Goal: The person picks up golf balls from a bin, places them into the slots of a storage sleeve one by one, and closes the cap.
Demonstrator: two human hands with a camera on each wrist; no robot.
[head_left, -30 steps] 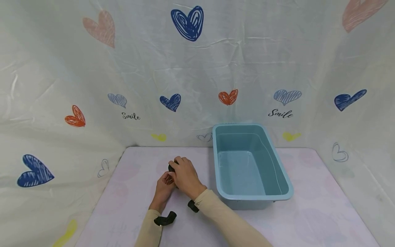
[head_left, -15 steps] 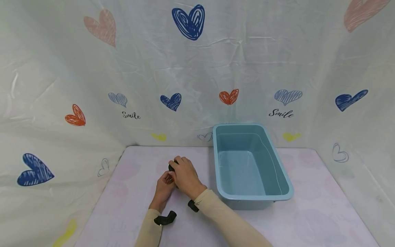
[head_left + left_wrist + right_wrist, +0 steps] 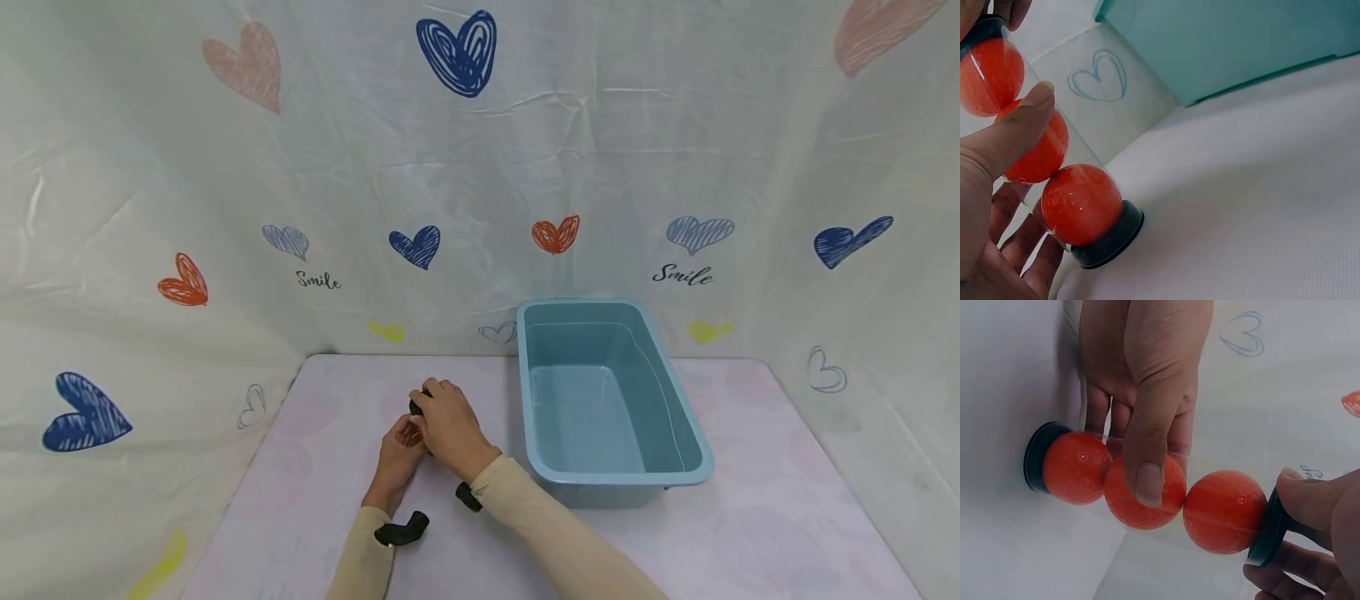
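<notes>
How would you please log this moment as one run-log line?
left hand: holds ball tube | right hand: pinches top cap | blue tub: beside

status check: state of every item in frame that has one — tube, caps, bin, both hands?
clear tube: upright on the table, base down, three orange balls stacked inside
bottom cap: on
top cap: on the tube, pinched by right hand
left hand: grips the tube's middle
blue bin: open, nothing inside, right of the hands
</notes>
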